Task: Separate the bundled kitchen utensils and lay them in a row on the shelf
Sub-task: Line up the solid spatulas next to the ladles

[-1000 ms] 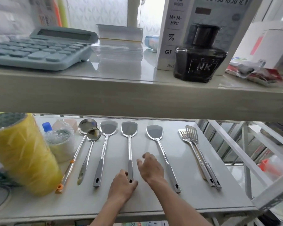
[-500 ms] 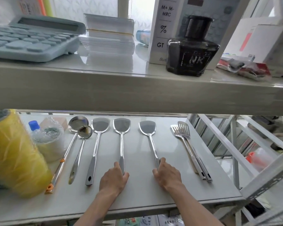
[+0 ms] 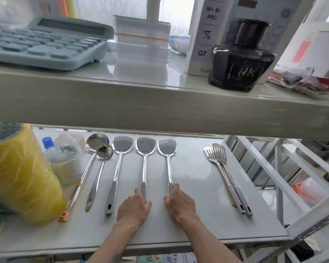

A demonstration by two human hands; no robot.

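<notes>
Steel utensils lie in a row on the lower shelf (image 3: pixel 198 224), heads away from me. From the left: a long ladle (image 3: pixel 96 142) with an orange handle tip, a small ladle (image 3: pixel 104 151), then three flat turners (image 3: pixel 122 145), (image 3: pixel 145 146), (image 3: pixel 167 147). My left hand (image 3: pixel 133 208) grips the handle end of the middle turner. My right hand (image 3: pixel 179 204) grips the handle end of the right turner. Two slotted turners (image 3: pixel 218 153) lie stacked together farther right, apart from both hands.
A big yellow wrapped roll (image 3: pixel 21 173) and a smaller wrapped tape roll (image 3: pixel 65 160) crowd the shelf's left end. The upper shelf (image 3: pixel 160 103) overhangs close above, carrying a calculator (image 3: pixel 46 40), clear stacked lids (image 3: pixel 141 40) and a black ink bottle (image 3: pixel 241 57). White rack bars stand right.
My right hand took hold of the right turner and slid it left, closer to the middle turner and parallel to it. My left hand stayed on the middle turner's handle.
</notes>
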